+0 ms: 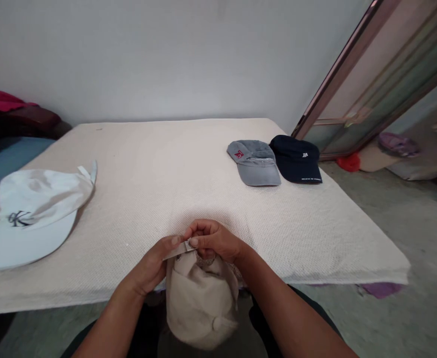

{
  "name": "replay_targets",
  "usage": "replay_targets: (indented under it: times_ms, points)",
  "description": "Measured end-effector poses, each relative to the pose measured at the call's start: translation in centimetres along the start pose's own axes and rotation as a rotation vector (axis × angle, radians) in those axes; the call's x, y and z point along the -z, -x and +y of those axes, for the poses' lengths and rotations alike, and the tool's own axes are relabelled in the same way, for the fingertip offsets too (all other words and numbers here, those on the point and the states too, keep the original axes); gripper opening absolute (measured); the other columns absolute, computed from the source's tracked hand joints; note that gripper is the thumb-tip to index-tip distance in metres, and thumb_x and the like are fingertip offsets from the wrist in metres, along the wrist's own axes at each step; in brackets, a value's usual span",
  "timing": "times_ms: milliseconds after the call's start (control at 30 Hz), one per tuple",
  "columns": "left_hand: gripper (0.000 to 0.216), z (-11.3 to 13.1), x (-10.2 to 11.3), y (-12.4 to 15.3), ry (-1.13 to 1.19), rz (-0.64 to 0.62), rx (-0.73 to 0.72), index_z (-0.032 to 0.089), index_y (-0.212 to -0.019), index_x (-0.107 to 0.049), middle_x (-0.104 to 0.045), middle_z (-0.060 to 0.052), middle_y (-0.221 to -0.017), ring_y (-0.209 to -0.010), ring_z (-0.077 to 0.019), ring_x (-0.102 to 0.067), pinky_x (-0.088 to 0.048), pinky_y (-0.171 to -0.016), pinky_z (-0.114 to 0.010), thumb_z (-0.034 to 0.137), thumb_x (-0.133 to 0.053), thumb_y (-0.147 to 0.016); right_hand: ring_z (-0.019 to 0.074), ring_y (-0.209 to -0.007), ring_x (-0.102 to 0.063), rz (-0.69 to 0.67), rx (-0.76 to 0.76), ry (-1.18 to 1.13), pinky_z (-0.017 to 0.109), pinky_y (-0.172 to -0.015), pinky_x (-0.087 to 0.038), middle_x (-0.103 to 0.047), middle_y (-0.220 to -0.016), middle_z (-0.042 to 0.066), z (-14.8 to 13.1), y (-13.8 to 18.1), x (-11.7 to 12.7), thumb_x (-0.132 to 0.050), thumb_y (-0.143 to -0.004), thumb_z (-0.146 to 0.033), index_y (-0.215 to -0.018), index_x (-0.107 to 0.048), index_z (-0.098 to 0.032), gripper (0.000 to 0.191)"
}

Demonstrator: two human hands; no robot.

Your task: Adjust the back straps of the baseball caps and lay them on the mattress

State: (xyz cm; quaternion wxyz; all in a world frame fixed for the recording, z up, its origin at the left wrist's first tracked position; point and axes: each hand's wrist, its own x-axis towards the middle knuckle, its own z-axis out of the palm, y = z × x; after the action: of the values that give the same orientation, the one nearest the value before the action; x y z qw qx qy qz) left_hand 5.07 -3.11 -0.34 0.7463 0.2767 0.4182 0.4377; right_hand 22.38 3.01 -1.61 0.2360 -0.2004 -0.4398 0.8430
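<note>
A beige baseball cap (199, 303) hangs at the near edge of the table, crown toward me and its back strap (177, 250) at the top. My left hand (159, 261) is closed on the strap's left part, thumb on top. Close beside it, my right hand (214, 241) pinches the strap near its small buckle (189, 245). The fingers of both hands almost meet there. The cap's brim is hidden from view.
A white cap (43, 204) with a dark letter logo lies at the left. A grey cap (256, 161) and a navy cap (295, 159) sit side by side at the back right of the cloth-covered table (159, 169). Behind stands a wall (166, 59).
</note>
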Motion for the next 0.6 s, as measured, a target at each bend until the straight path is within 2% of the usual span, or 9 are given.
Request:
replay_targets:
  times_ms: [100, 167, 600]
  points:
    - [0.027, 0.26, -0.12, 0.10, -0.107, -0.115, 0.041, 0.010, -0.087, -0.073, -0.070, -0.010, -0.076, -0.069, -0.0188, -0.060, -0.046, -0.069, -0.029, 0.034, -0.062, -0.079, 0.0037, -0.041, -0.038, -0.020, 0.002, 0.008, 0.016, -0.039, -0.028, -0.047, -0.052, -0.008, 0.13, -0.09, -0.25, -0.069, -0.074, -0.026, -0.088, -0.061, -0.016, 0.020]
    - [0.027, 0.23, -0.20, 0.13, -0.134, -0.139, 0.043, 0.010, -0.091, -0.072, -0.070, -0.010, -0.076, -0.068, -0.0184, -0.060, -0.046, -0.070, -0.029, 0.032, -0.061, -0.081, 0.0039, -0.041, -0.039, -0.013, -0.011, 0.016, 0.015, -0.039, -0.029, -0.047, -0.051, -0.008, 0.11, -0.02, -0.33, -0.069, -0.074, -0.027, -0.089, -0.061, -0.016, 0.020]
    - [0.024, -0.65, -0.20, -0.04, -0.033, -0.107, 0.051, 0.009, -0.077, -0.071, -0.069, -0.011, -0.072, -0.065, -0.0167, -0.059, -0.045, -0.065, -0.026, 0.030, -0.060, -0.079, 0.0042, -0.044, -0.042, -0.060, -0.057, -0.043, 0.015, -0.042, -0.031, -0.054, -0.056, -0.005, 0.33, 0.42, 0.33, -0.066, -0.078, -0.028, -0.097, -0.061, -0.016, 0.024]
